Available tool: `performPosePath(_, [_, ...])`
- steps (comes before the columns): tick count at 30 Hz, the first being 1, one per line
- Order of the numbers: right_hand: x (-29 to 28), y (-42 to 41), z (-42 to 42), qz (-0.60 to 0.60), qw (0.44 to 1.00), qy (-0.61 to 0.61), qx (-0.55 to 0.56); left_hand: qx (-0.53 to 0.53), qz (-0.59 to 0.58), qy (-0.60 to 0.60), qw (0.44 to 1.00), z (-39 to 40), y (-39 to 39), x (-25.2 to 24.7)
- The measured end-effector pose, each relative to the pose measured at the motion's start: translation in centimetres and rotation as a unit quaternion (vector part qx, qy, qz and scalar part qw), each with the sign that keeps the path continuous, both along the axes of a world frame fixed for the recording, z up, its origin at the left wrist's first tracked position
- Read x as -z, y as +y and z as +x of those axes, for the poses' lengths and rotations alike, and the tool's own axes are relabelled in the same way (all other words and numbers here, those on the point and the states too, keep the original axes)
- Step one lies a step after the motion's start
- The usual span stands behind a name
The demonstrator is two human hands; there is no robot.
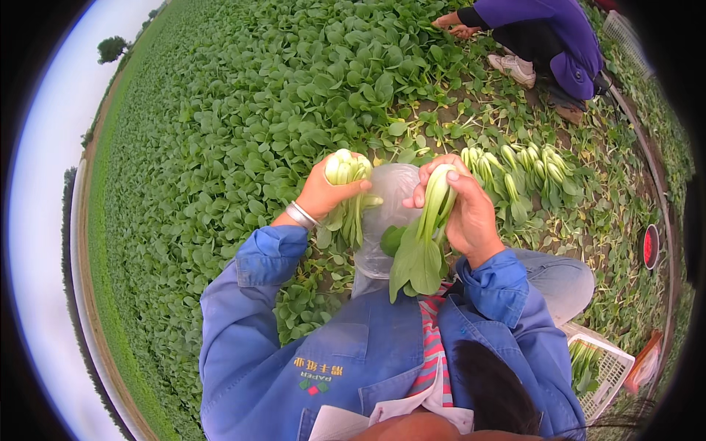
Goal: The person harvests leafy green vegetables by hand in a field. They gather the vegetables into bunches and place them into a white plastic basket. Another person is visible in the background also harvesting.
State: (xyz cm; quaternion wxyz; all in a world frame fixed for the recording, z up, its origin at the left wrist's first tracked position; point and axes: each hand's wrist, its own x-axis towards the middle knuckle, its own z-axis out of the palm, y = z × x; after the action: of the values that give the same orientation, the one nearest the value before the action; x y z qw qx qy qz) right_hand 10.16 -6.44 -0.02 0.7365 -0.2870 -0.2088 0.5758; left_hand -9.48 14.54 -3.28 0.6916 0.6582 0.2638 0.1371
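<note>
My left hand (325,190), with a silver bracelet at the wrist, grips a bunch of bok choy (347,171), its pale bases upward. In my right hand (466,206) is one bok choy head (433,220), base up, its leaves hanging over my jacket. Between the two hands, clear plastic film (389,198) covers my knee. Just beyond my right hand, several cut bok choy heads (543,165) lie in a row on the leafy ground, bases pointing away from me.
Uncut bok choy (220,138) grows densely ahead and left. A co-worker (568,44) crouches at the upper right, hands in the plants. At lower right stands a white plastic crate (612,375) with bok choy, beside a red bag (645,361). A round container with red contents (651,247) lies farther right.
</note>
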Motion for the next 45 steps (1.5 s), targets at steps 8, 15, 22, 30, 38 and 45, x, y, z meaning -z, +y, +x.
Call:
performPosePath(8, [3.9, 2.8, -4.6, -0.033, 0.768, -0.61, 0.19, 0.042, 0.071, -0.027, 0.996, 0.5, -0.5, -1.0])
performPosePath(15, [1.2, 3.2, -4.5, -0.028, 0.82, -0.553, 0.144, 0.058, 0.321, -0.017, 0.945, -0.3, -1.1, -7.5])
performPosePath(22, [0.3, 3.9, -5.7, -0.03, 0.876, -0.444, 0.187, 0.081, 0.155, -0.083, 0.981, -1.0, -0.2, -4.7])
performPosePath(30, [0.9, 3.6, -6.2, -0.025, 0.882, -0.419, 0.215, 0.053, 0.063, -0.147, 0.986, -0.5, -2.0, -3.7])
performPosePath(38, [0.3, 4.0, -6.1, -0.023, 0.881, -0.411, 0.232, 0.065, 0.134, -0.144, 0.978, -0.7, -2.3, -4.3])
performPosePath(45, [0.3, 3.7, -5.6, -0.005, 0.876, -0.432, 0.214, 0.074, 0.117, -0.146, 0.979, -1.1, -2.4, -4.7])
